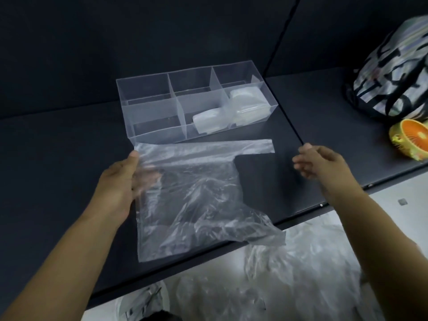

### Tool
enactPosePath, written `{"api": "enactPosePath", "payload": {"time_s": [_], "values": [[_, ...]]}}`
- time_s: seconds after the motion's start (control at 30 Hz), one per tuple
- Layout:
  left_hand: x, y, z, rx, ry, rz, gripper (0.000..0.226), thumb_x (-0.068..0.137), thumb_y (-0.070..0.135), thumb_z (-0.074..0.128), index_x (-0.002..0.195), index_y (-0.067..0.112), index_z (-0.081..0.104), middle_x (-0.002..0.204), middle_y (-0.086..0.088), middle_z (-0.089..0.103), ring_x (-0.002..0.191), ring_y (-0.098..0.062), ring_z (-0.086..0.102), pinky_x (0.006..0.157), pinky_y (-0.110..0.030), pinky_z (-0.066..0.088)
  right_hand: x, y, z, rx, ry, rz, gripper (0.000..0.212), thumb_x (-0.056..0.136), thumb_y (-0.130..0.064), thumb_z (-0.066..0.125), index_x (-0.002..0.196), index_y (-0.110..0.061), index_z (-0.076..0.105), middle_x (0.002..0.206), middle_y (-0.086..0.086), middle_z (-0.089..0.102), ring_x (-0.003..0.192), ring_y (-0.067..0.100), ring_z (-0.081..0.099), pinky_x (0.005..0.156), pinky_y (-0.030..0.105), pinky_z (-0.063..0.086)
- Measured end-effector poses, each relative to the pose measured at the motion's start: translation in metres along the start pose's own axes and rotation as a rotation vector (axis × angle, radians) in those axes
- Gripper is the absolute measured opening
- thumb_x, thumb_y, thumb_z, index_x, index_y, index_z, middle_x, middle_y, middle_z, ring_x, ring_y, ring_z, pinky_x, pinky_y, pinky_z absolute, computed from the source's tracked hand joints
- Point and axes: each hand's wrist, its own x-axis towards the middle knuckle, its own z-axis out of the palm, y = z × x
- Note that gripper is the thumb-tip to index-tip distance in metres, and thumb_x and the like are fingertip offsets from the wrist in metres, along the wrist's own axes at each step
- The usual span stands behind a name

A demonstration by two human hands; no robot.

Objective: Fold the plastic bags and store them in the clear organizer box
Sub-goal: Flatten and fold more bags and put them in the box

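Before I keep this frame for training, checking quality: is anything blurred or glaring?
Head view: the right hand is motion-blurred at the fingers; the left hand is sharper, its fingers hazy through the plastic bag; light is dim, soft sheen on bag and organizer box, no hard glare.

Two bare arms fill the lower part of the view. The left forearm (69,251) enters from about 7 o'clock, uncovered from the frame edge to the left hand (118,181), broad low down and narrowing toward the wrist. The right forearm (370,228) enters from about 4 o'clock, likewise uncovered all the way to the right hand (324,163). Faint dark marks (327,192) sit just below the right wrist, on its 7 o'clock side, too blurred to read. The left thumbnail (133,154) looks short and plain. Fingertips on both hands are smeared by blur.
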Motion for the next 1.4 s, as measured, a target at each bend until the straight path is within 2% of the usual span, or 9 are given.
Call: {"api": "enactPosePath", "payload": {"time_s": [0.1,0.27,0.4,0.53,0.6,0.87,0.97,1.13,1.4], "values": [[-0.019,-0.006,-0.020,-0.058,-0.070,-0.083,0.042,0.078,0.051,0.061,0.103,0.017,0.056,0.100,-0.007,0.073,0.091,-0.017,0.071,0.069,-0.030,0.056,-0.053,0.014,-0.012,-0.159,-0.211,0.056,0.050,0.085,-0.059,0.047,0.095,-0.017,0.072,0.090,0.000,0.074,0.079,0.013,0.067,0.071,0.026,0.051],[-0.064,-0.034,-0.039,0.053,-0.136,-0.191,0.049,0.069,0.046,0.065,0.108,0.016,0.062,0.098,-0.007,0.074,0.086,-0.016,0.072,0.066,-0.028,0.055,-0.120,0.027,-0.016,-0.263,-0.441,0.107,0.056,0.067,-0.063,0.055,0.112,-0.030,0.061,0.098,-0.005,0.066,0.086,0.007,0.065,0.069,0.022,0.052],[-0.086,-0.050,-0.041,0.107,-0.132,-0.204,0.045,0.065,0.033,0.073,0.102,0.010,0.068,0.098,-0.010,0.073,0.089,-0.022,0.071,0.070,-0.034,0.057,-0.141,0.038,0.011,-0.195,-0.338,0.147,0.052,0.071,-0.054,0.067,0.114,-0.028,0.052,0.100,-0.002,0.062,0.078,0.008,0.067,0.064,0.022,0.052],[-0.091,-0.056,-0.038,0.107,-0.053,-0.194,0.024,0.079,0.003,0.070,0.102,0.008,0.064,0.095,-0.015,0.072,0.081,-0.021,0.073,0.057,-0.020,0.056,-0.132,0.052,0.025,-0.048,-0.063,0.021,0.028,0.085,0.009,0.059,0.105,-0.011,0.060,0.063,-0.005,0.065,0.053,0.002,0.059,0.052,0.012,0.046],[-0.091,-0.059,-0.037,0.098,0.004,-0.169,0.023,0.081,-0.002,0.068,0.102,0.007,0.062,0.088,-0.012,0.073,0.073,-0.018,0.073,0.053,-0.017,0.054,-0.119,0.054,0.017,0.063,0.080,0.001,0.034,0.082,0.019,0.054,0.097,-0.010,0.062,0.057,-0.004,0.061,0.051,0.001,0.059,0.055,0.011,0.048],[-0.089,-0.065,-0.038,0.186,-0.015,-0.091,0.025,0.076,0.009,0.076,0.098,0.013,0.066,0.084,-0.004,0.075,0.074,-0.020,0.073,0.056,-0.018,0.055,-0.086,0.062,-0.014,0.548,0.076,0.308,0.025,0.094,-0.003,0.051,0.119,-0.001,0.055,0.097,0.021,0.068,0.086,0.029,0.071,0.071,0.032,0.059],[-0.090,-0.063,-0.036,0.191,-0.016,-0.081,0.027,0.074,0.014,0.078,0.098,0.015,0.066,0.085,-0.008,0.074,0.073,-0.022,0.073,0.056,-0.020,0.055,-0.081,0.064,-0.012,0.344,0.030,0.241,0.029,0.091,-0.027,0.063,0.110,-0.006,0.060,0.088,0.010,0.070,0.079,0.022,0.070,0.067,0.030,0.059],[-0.093,-0.062,-0.030,0.250,-0.011,-0.063,0.025,0.079,0.004,0.074,0.096,0.018,0.062,0.087,-0.010,0.072,0.067,-0.021,0.072,0.052,-0.017,0.053,-0.074,0.063,0.008,0.056,0.228,0.066,0.014,0.082,0.000,0.070,0.095,-0.005,0.067,0.069,0.003,0.063,0.051,0.002,0.060,0.050,0.013,0.050],[-0.098,-0.069,-0.027,0.392,-0.030,0.015,0.026,0.079,0.008,0.075,0.097,0.019,0.060,0.070,-0.001,0.071,0.051,-0.013,0.065,0.046,-0.017,0.049,-0.063,0.075,-0.001,-0.164,0.300,-0.102,0.012,0.082,-0.012,0.072,0.086,-0.022,0.068,0.068,-0.008,0.065,0.055,-0.002,0.056,0.071,0.027,0.051]]}}
